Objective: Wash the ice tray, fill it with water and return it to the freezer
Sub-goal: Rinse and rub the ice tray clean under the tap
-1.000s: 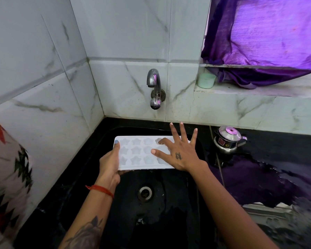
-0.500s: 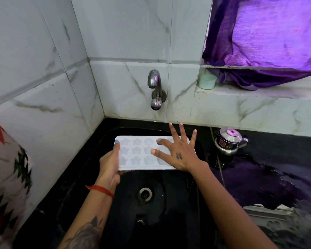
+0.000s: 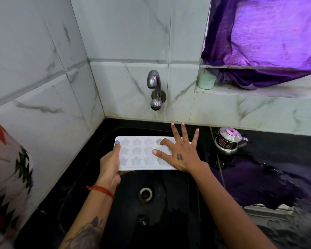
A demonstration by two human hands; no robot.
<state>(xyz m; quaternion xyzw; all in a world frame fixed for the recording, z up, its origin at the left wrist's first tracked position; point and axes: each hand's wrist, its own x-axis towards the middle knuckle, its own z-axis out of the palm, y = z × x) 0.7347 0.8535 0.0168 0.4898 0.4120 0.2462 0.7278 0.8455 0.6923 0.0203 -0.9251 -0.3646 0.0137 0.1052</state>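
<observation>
A white ice tray (image 3: 138, 153) with star-shaped cells is held flat over the black sink (image 3: 104, 141), below the tap. My left hand (image 3: 110, 164) grips its left end, thumb on top. My right hand (image 3: 180, 151) lies spread on the tray's right part, fingers apart, thumb and forefinger pressing into the cells. The right end of the tray is hidden under that hand. The chrome tap (image 3: 154, 88) on the back wall shows no water running.
The drain (image 3: 145, 194) sits in the sink floor below the tray. A small steel kettle (image 3: 228, 140) stands on the wet black counter at right. A pale green cup (image 3: 206, 81) rests on the window ledge under a purple curtain (image 3: 269, 33). Marble walls close the left and back.
Almost nothing differs: both hands and the tray stay in place over the sink, with only a slight shift of the view.
</observation>
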